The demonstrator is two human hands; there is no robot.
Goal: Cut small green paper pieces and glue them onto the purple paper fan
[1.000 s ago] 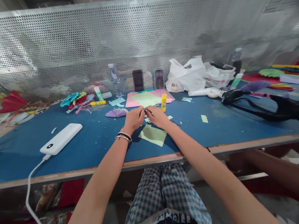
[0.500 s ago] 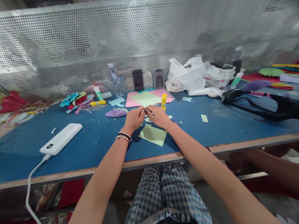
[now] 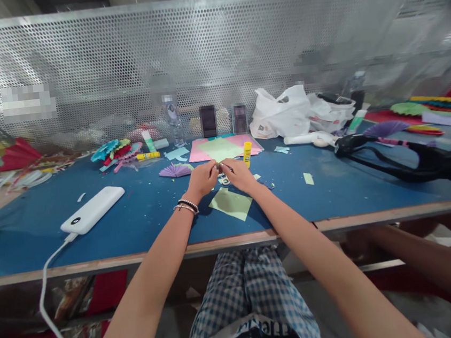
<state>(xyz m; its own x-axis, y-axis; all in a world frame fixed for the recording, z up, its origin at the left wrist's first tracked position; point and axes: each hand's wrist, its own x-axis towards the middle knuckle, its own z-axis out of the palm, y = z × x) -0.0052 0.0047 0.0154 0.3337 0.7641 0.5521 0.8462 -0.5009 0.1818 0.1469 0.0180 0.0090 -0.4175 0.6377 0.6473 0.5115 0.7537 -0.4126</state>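
Note:
My left hand (image 3: pixel 204 176) and my right hand (image 3: pixel 237 173) meet fingertip to fingertip over the middle of the blue table. Both are closed with fingers curled; whatever is pinched between them is too small and hidden to name. Under the fingers lie small paper scraps (image 3: pixel 224 181). Nearer to me rests a green sheet of paper (image 3: pixel 231 203). Left of my left hand is a purple pleated paper fan (image 3: pixel 174 170). A yellow glue stick (image 3: pixel 247 154) stands upright beside my right hand. Behind my hands lie pink sheets (image 3: pixel 197 150) with a green sheet (image 3: pixel 220 148) on top.
A white power bank (image 3: pixel 93 210) with a cable lies at left. Coloured pleated papers (image 3: pixel 115 152), a water bottle (image 3: pixel 174 123), two phones (image 3: pixel 208 121) and a plastic bag (image 3: pixel 282 113) line the back. At right is a black strapped device (image 3: pixel 410 163), near another person's arm (image 3: pixel 424 261).
Almost nothing differs. My hands keep the same place, with only a slight shift of the fingers.

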